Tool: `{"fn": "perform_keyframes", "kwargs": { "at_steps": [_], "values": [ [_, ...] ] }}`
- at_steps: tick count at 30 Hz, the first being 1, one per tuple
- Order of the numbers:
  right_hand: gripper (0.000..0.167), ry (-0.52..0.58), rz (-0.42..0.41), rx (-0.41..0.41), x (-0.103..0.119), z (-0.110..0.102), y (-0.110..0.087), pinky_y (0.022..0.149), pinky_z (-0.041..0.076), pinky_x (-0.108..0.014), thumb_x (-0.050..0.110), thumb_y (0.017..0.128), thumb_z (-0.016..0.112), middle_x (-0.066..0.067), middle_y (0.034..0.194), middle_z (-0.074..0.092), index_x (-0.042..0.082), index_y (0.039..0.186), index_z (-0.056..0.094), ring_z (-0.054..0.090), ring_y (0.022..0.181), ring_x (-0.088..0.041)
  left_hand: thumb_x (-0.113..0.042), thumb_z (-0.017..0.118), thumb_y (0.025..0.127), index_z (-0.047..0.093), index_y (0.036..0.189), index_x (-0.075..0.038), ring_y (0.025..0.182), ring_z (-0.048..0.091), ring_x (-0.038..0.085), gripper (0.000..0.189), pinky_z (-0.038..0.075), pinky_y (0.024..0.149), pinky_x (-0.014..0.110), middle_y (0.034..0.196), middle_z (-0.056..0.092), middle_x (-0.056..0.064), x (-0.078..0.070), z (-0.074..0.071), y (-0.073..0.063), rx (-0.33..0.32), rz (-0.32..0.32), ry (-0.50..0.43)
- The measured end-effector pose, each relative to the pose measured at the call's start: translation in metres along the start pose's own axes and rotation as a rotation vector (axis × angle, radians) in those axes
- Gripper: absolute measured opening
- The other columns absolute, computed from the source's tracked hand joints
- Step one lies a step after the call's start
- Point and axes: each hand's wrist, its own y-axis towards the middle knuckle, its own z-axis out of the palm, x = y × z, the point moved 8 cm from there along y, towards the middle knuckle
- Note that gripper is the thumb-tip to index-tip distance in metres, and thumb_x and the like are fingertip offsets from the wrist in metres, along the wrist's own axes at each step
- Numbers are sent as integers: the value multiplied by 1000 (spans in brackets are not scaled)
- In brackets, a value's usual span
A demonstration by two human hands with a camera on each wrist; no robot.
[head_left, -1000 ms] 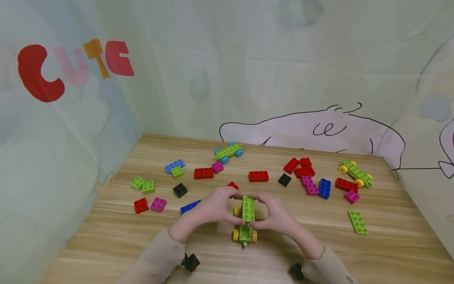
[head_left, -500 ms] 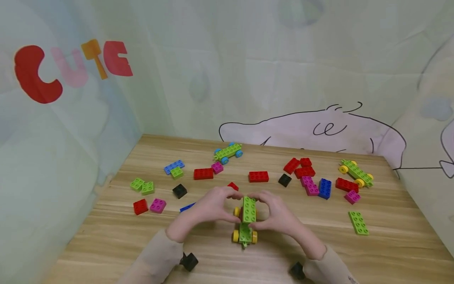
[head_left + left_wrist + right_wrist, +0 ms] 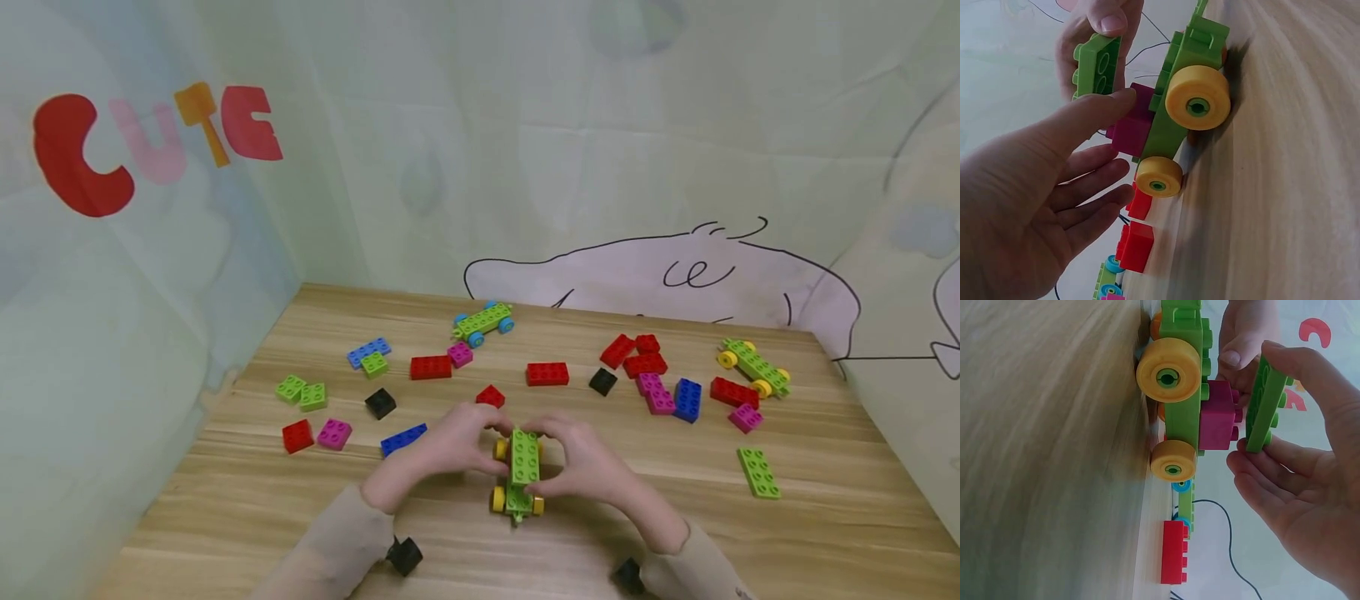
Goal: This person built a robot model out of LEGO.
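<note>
My right hand [image 3: 588, 461] pinches a light green building plate [image 3: 1265, 406] between thumb and fingers. The plate is tilted, with a gap between it and the magenta brick [image 3: 1217, 415] below. That brick sits on a green wheeled base [image 3: 1169, 119] with yellow wheels, standing on the table. Around the brick curves my left hand [image 3: 457, 446]; in the left wrist view its thumb and index fingertip meet opposite ends of the brick. From above, the plate [image 3: 524, 457] covers the brick.
Behind the hands lie a small red brick [image 3: 491, 396] and a long red brick [image 3: 547, 374]. A blue plate [image 3: 403, 439] is beside the left forearm. Further back stand a blue-wheeled base [image 3: 483, 322] and another yellow-wheeled base [image 3: 756, 367]. A green plate [image 3: 759, 472] lies at right.
Both hands have shifted slightly toward me, and the held plate has come nearer with the right hand. More of the small red brick and the blue plate shows.
</note>
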Motion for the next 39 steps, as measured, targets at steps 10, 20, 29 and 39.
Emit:
{"fn": "perform_keyframes", "kwargs": {
  "at_steps": [10,20,29,39],
  "values": [
    [65,-3,0,29,0,4,-1,95,52,-45,27,68,88,-5,123,65,7,124,63,62,111,-22,-21,82,79,71,109,-10,100,64,15,33,53,91,36,102,71,-2,2,3,0,1,-1,23],
    [65,6,11,44,0,6,-1,95,52,-45,27,69,88,-5,123,66,6,125,62,62,111,-23,-22,81,81,71,106,-10,96,63,13,30,53,89,33,99,71,-3,3,5,-1,0,0,35],
    [66,-1,17,42,1,6,-1,95,52,-46,28,69,88,-7,126,65,6,126,62,62,112,-24,-22,81,81,72,105,-11,96,63,14,28,51,88,31,96,70,-5,4,5,1,-4,-23,36],
    [67,2,33,53,-1,5,0,96,52,-48,29,69,87,-8,126,65,6,126,62,62,113,-24,-22,81,81,72,104,-11,94,63,14,27,51,87,30,96,70,-5,5,5,2,-3,-23,30]
  ]
}}
